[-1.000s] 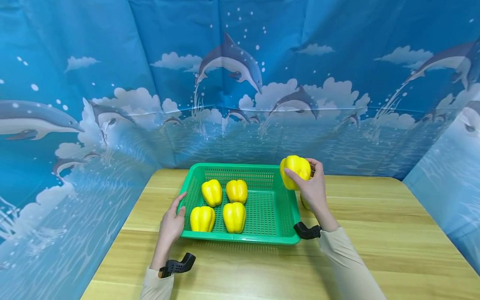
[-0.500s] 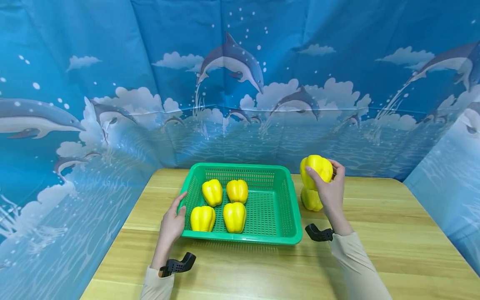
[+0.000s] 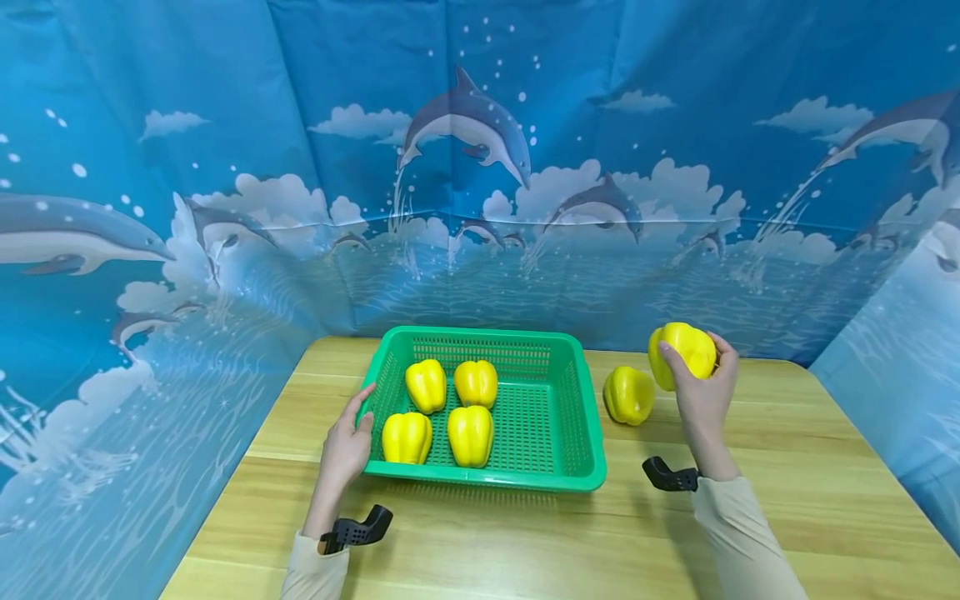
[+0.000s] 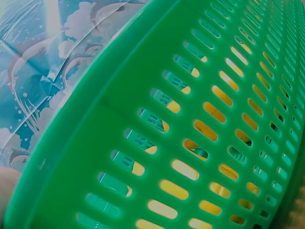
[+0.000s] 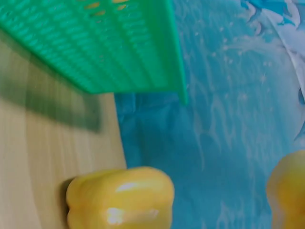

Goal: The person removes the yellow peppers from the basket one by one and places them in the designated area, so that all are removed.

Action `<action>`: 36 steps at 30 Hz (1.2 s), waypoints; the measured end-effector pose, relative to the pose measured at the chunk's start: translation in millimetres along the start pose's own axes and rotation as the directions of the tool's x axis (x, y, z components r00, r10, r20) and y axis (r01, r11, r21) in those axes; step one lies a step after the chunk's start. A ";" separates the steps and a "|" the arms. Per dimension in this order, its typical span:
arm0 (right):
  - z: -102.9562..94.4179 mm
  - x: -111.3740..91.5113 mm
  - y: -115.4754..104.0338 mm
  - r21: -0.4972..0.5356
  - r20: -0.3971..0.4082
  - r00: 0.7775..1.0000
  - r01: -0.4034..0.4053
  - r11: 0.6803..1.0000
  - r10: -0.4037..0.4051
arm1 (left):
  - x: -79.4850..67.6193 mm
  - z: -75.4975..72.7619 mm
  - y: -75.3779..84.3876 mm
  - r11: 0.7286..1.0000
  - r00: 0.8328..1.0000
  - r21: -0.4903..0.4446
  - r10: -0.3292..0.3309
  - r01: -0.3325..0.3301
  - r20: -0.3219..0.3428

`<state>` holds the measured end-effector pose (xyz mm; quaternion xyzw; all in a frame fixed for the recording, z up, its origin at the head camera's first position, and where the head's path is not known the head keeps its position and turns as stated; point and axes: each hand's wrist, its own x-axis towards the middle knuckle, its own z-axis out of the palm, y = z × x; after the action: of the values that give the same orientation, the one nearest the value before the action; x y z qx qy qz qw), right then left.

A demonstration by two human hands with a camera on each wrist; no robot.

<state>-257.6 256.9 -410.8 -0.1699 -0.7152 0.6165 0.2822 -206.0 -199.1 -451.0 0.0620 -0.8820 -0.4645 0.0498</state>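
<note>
My right hand [image 3: 705, 396] holds a yellow bell pepper [image 3: 681, 354] between thumb and fingers, raised over the right part of the table. Part of this pepper shows at the right edge of the right wrist view. Another yellow bell pepper [image 3: 628, 395] lies on the table between that hand and the green plastic basket [image 3: 510, 477]; it also fills the bottom of the right wrist view. My left hand [image 3: 347, 446] grips the basket's left rim, its thumb and a finger at the edge. Inside the basket sit several yellow bell peppers [image 3: 471, 435], grouped toward the left.
The wooden table [image 3: 480, 550] runs up to a blue dolphin-print curtain [image 3: 480, 275] behind and at both sides. A black wrist camera [image 3: 360, 527] is strapped on the left wrist, another black wrist camera [image 3: 669, 477] on the right.
My right hand has carried its pepper rightward, from above the basket's right rim to beyond the pepper on the table, which now shows fully. The left hand and basket have stayed put.
</note>
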 end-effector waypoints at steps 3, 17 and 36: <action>-5.6 3.0 5.7 -0.025 -0.018 0.999 -0.031 0.999 0.030 | 0.3 0.1 -0.8 1.000 1.000 0.002 -0.001 0.001 0.000; -22.2 15.3 35.7 -0.072 -0.053 0.994 -0.095 0.993 0.092 | 1.1 0.9 -1.3 1.000 1.000 0.004 -0.002 0.002 -0.003; -26.9 16.3 74.1 -0.255 0.052 0.977 -0.186 0.949 0.206 | 1.2 0.6 -2.1 1.000 1.000 -0.007 -0.001 0.001 -0.002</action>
<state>-261.6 301.2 -477.9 -0.2498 -0.7767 0.5532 0.1680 -207.1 -200.0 -453.0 0.0627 -0.8802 -0.4676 0.0508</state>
